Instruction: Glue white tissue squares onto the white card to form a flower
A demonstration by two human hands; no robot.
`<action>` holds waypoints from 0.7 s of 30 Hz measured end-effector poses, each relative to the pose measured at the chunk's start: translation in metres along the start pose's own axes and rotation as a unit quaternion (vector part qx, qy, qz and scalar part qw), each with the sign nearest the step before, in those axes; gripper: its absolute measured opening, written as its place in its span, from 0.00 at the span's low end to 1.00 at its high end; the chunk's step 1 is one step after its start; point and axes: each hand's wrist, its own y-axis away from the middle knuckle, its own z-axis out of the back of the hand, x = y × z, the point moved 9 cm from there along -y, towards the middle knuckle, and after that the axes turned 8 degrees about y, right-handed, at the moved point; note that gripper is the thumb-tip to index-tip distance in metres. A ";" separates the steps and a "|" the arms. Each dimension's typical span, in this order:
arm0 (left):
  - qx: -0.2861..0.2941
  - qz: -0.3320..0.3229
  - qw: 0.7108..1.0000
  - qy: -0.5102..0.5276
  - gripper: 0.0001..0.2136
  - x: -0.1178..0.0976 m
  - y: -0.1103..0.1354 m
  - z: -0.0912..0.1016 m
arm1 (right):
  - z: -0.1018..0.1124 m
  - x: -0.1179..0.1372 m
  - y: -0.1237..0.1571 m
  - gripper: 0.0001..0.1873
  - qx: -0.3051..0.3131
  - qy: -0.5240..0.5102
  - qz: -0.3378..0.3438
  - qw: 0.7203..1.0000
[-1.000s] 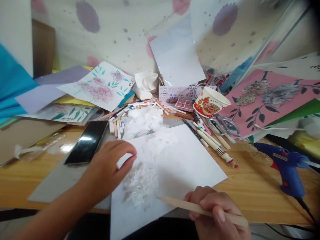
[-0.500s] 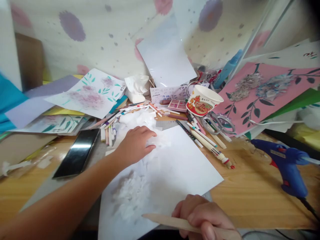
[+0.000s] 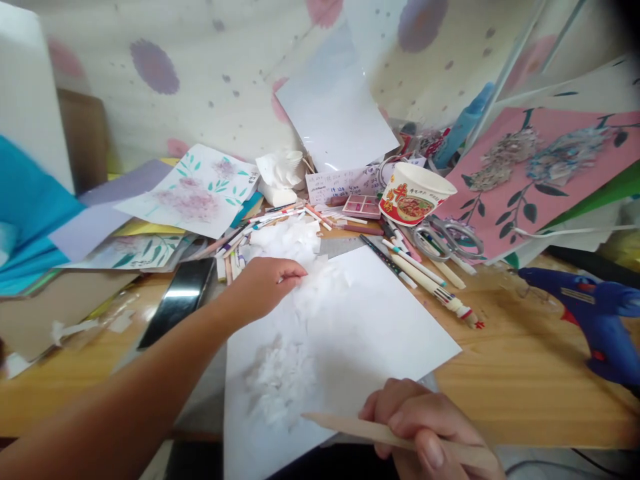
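Note:
My right hand (image 3: 425,427) grips a pale, flat wooden stick (image 3: 350,423), its pointed tip aimed left over the bottom of a white sheet of paper (image 3: 390,320). My left hand (image 3: 270,287) reaches to the far side of that sheet, thumb and fingers pinched together. Whatever they may hold is hidden. Beside those fingertips is a patch of crumpled white paper bits (image 3: 325,283) on the sheet. A fuller, raised cluster of white paper bits (image 3: 285,380) sits nearer me, left of the stick's tip. Loose white scraps (image 3: 287,240) lie just beyond my left hand.
A black phone (image 3: 177,300) lies left, partly behind my forearm. Pens (image 3: 425,280), scissors (image 3: 447,240) and a paper noodle cup (image 3: 417,193) stand at the back right. A blue glue gun (image 3: 590,307) is far right. Pictures of flowers (image 3: 195,190) lean at the back left.
My left thumb and fingers have closed from apart into a pinch near the white paper bits. My right hand still holds the stick. The whole view has shifted slightly.

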 end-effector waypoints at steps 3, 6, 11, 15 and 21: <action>0.023 0.030 0.999 0.038 0.12 0.011 0.008 -0.006 | 0.001 -0.001 0.001 0.11 -0.033 0.002 -0.014 0.999; 0.036 0.054 0.995 0.074 0.13 0.016 0.011 -0.010 | -0.001 0.001 0.002 0.11 -0.037 0.013 -0.006 0.999; 0.055 0.040 0.994 0.087 0.08 0.003 0.012 -0.016 | -0.001 0.000 0.004 0.11 -0.024 0.019 0.003 1.000; 0.050 0.005 0.997 0.051 0.08 -0.011 0.012 -0.016 | 0.000 -0.001 0.006 0.11 -0.026 0.016 0.005 1.000; 0.023 -0.048 0.999 -0.013 0.07 -0.017 0.011 -0.019 | -0.001 0.004 0.005 0.11 -0.026 0.029 0.024 0.999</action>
